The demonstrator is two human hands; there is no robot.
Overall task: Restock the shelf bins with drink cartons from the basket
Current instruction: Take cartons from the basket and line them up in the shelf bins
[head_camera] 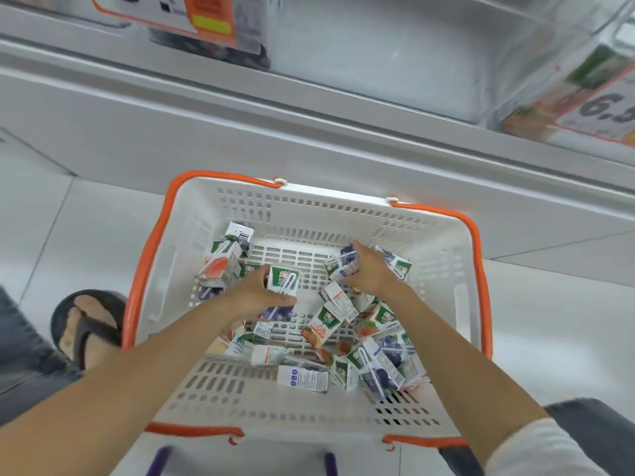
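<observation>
With your left hand point(256, 297) and right hand point(372, 273) each gripping a carton in the basket point(343, 201), you likely lift both next to the shelf bins point(378, 56).

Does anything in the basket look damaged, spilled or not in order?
No spill or damage shows. The small drink cartons lie jumbled at all angles in the white plastic basket with orange rim. The left hand and right hand each grip one.

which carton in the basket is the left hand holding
The upright blueberry carton in the left hand, straw side facing up; the others lie loose on the basket floor.
</observation>
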